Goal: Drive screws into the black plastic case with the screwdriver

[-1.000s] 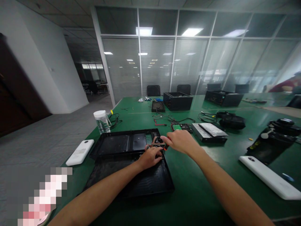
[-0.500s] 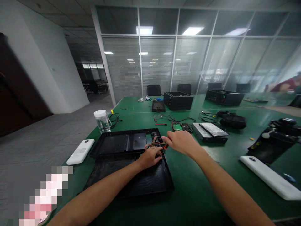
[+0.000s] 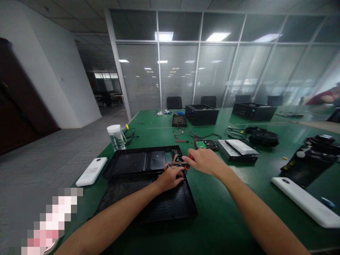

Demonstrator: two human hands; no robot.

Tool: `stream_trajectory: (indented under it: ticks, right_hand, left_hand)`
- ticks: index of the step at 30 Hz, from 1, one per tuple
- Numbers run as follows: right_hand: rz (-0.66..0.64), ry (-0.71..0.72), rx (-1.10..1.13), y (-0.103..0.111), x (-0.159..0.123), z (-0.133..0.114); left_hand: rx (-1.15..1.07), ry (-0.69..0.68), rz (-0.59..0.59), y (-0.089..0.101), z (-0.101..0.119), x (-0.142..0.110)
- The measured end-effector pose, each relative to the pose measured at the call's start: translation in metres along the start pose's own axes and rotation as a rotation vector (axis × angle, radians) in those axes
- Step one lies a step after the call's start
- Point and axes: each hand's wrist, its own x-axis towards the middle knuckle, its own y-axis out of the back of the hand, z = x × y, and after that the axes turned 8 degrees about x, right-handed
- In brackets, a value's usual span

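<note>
My right hand [image 3: 204, 161] is closed around a screwdriver [image 3: 187, 167] with a red-orange handle; its thin shaft seems to point left across the wires. Close beside it, my left hand [image 3: 171, 177] bends its fingers over the right end of an opened black casing [image 3: 130, 164]; the fingertips are partly hidden, so what they pinch is unclear. The casing's other black half [image 3: 156, 207] lies nearer to me, under my left forearm. Striped multicolour wires [image 3: 168, 165] bunch at the casing's right end, just beyond my left fingers.
A clear bottle [image 3: 116, 138] and a white power-bank-like block [image 3: 92, 172] stand left on the green table [image 3: 220, 219]. To the right are a metal-topped drive unit [image 3: 237, 150], a black bag [image 3: 310, 159] and another white block [image 3: 305, 202]. A green circuit board [image 3: 201, 144] lies beyond my right hand.
The view has tilted slightly, moving the scene down a little. Both hands stay at the casing's right end; the right hand keeps hold of the screwdriver, its grip barely altered.
</note>
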Motion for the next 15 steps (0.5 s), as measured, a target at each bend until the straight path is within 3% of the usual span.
stream_trajectory:
  ticks: [7,11,15]
  right_hand:
    - [-0.004,-0.010,-0.010,-0.0009,-0.0005,0.0036]
    - [-0.050,0.082,0.067,-0.0019,-0.0038,0.0024]
    - [0.015,0.009,0.055,-0.0034,-0.0026,0.0028]
  left_hand:
    - [0.005,0.003,-0.002,0.0009,0.0013,0.0007]
    - [0.005,-0.007,0.005,-0.0002,0.0006,0.0005]
    - [-0.006,-0.021,0.009,-0.0001,0.0012,-0.0002]
